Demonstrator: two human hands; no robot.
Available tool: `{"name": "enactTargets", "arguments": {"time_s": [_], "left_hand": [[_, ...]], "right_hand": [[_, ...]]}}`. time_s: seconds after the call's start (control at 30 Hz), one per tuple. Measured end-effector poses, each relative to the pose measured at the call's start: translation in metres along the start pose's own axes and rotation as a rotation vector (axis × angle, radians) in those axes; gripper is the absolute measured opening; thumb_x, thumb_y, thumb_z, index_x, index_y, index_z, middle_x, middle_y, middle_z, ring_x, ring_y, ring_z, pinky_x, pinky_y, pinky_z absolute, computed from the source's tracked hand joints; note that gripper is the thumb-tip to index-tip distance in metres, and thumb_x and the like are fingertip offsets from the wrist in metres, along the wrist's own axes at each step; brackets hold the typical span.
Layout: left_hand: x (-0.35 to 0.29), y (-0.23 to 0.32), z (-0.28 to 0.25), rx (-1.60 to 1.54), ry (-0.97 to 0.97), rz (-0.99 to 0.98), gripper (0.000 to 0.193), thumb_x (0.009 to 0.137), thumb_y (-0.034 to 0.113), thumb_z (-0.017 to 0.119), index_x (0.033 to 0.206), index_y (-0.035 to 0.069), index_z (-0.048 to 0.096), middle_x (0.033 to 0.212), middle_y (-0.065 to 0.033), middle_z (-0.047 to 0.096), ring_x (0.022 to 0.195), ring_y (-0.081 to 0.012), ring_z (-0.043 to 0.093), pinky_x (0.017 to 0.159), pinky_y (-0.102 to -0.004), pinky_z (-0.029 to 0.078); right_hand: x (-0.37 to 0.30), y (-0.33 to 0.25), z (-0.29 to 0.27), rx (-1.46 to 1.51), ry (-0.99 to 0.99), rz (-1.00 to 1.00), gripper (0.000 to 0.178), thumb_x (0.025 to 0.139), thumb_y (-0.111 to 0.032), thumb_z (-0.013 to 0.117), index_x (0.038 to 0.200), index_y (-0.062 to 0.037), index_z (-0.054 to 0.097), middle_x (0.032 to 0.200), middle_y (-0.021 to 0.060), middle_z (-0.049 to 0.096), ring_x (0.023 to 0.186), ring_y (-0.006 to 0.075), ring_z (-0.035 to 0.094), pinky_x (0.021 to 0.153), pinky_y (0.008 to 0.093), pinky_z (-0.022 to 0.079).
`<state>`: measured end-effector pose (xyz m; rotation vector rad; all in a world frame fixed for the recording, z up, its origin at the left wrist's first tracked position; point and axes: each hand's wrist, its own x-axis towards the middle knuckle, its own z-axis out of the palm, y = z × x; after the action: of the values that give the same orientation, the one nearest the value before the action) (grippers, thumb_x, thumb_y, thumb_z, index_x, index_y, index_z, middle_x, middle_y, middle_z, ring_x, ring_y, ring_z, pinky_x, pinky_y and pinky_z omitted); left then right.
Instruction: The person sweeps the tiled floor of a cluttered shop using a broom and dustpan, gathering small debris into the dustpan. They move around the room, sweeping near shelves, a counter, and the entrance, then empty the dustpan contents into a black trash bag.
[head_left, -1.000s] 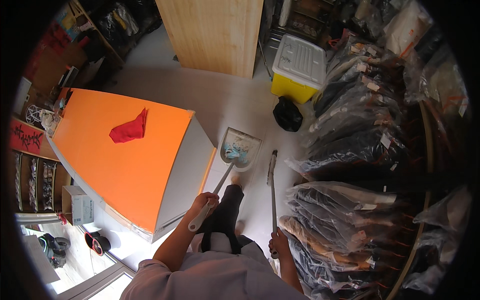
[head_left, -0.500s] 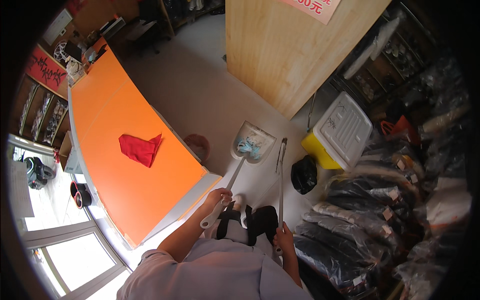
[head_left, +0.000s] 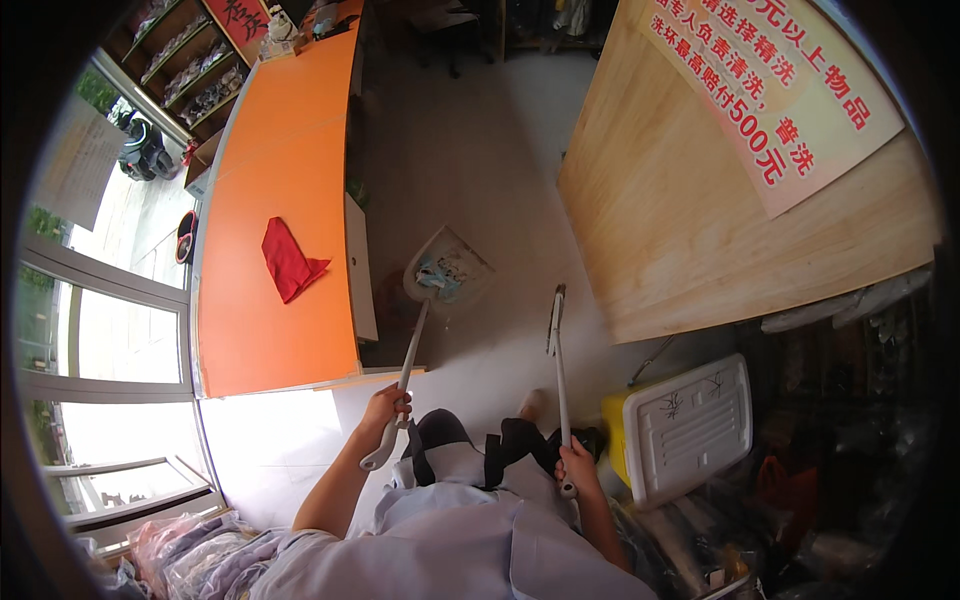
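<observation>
My left hand (head_left: 385, 412) is closed round the pale handle of a long-handled dustpan (head_left: 482, 266). Crumpled light-blue scraps (head_left: 436, 281) and darker bits lie inside the pan, which is held low over the floor ahead of me. On the other side, my right hand (head_left: 576, 466) grips a long-handled broom (head_left: 562, 390) by the upper end of its light shaft. Its narrow dark head is seen edge-on, to the right of the dustpan and apart from it.
An orange-topped counter (head_left: 280, 170) runs along the left, with a red cloth (head_left: 289, 262) on it. A wooden panel (head_left: 640, 220) with a printed sheet stands at right. Nearer sit a yellow bin with a white lid (head_left: 690, 430) and plastic-wrapped clothes (head_left: 190, 550). Grey floor (head_left: 500, 150) stretches ahead.
My view has turned and moved forward: the wooden panel looms larger and the white-lidded bin sits lower. Both hands keep their grips; the dustpan with its scraps and the broom have travelled along with me.
</observation>
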<state>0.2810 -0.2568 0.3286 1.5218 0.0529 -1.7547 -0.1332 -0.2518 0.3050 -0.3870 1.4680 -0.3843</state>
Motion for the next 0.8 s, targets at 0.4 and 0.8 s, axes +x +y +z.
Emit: {"name": "enactTargets", "arguments": {"time_s": [0.4, 0.8], "left_hand": [[0.073, -0.045, 0.054, -1.400, -0.450, -0.022, 0.017, 0.100, 0.010, 0.036, 0.093, -0.005, 0.040, 0.070, -0.0059, 0.045, 0.047, -0.0090, 0.044, 0.043, -0.0192, 0.045], [0.190, -0.084, 0.013, -1.396, -0.741, -0.097, 0.042, 0.099, 0.018, 0.037, 0.134, -0.004, 0.039, 0.089, -0.0099, 0.055, 0.073, -0.0167, 0.056, 0.070, -0.0317, 0.053]], "right_hand": [[0.048, -0.108, -0.040, -0.198, -0.121, 0.127, 0.047, 0.093, -0.018, 0.052, 0.137, -0.0155, 0.037, 0.060, 0.0034, 0.047, 0.044, 0.0151, 0.046, 0.036, 0.0335, 0.038], [0.064, -0.123, -0.032, -0.437, -0.184, -0.058, 0.059, 0.094, -0.014, 0.052, 0.145, 0.0014, 0.026, 0.060, 0.0065, 0.052, 0.046, 0.0158, 0.047, 0.044, 0.0292, 0.038]]}}
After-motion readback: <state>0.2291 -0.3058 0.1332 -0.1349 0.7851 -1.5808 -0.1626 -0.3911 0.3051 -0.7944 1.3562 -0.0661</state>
